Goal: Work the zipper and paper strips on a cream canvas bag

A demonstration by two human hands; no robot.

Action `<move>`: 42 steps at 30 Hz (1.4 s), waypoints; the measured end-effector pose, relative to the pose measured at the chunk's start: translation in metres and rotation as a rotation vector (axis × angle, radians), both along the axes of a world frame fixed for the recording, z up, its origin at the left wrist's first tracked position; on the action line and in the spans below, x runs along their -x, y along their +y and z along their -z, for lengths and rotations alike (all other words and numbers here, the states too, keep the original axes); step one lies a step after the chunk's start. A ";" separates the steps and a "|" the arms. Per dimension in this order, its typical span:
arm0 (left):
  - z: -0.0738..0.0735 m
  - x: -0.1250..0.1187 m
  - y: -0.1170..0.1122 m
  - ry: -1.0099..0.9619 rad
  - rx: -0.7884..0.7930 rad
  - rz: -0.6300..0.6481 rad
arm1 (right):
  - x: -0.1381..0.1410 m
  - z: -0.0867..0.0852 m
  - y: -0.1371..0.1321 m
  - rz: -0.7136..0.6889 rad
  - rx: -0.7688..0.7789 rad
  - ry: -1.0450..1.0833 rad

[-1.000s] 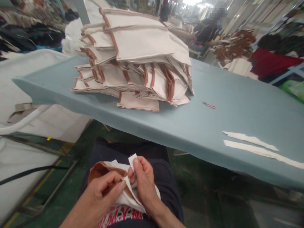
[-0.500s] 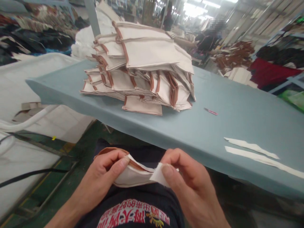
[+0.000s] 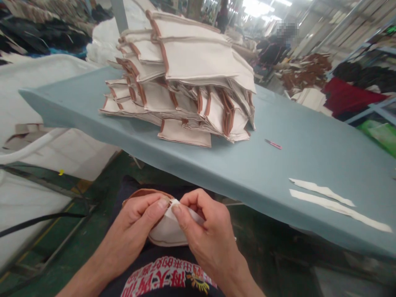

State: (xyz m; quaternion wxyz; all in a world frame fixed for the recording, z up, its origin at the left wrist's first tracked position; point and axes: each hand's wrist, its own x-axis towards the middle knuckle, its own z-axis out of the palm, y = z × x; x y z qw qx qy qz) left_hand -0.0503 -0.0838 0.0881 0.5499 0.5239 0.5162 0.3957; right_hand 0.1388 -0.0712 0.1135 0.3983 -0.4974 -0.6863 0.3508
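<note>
A cream canvas bag [image 3: 165, 231] with brown trim lies in my lap. My left hand [image 3: 136, 222] pinches its upper edge between thumb and forefinger. My right hand [image 3: 206, 227] is closed too, pinching a small white paper tab [image 3: 173, 206] against that same edge, fingertips almost touching the left thumb. Most of the bag is hidden under both hands.
A blue-grey table [image 3: 309, 156] stretches ahead, bearing a tall pile of finished canvas bags [image 3: 185, 78], small pink snips [image 3: 273, 144] and two white paper strips [image 3: 328, 198]. White sacks on a metal frame [image 3: 40, 156] stand left. A person [image 3: 272, 49] works far behind.
My hands rose from the lap, spread apart stretching the bag's edge, then came back together. The right hand now presses the white tab next to the left thumb.
</note>
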 end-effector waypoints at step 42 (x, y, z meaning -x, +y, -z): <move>0.002 -0.019 -0.006 0.209 -0.098 -0.042 | -0.002 0.039 0.024 -0.323 0.773 0.527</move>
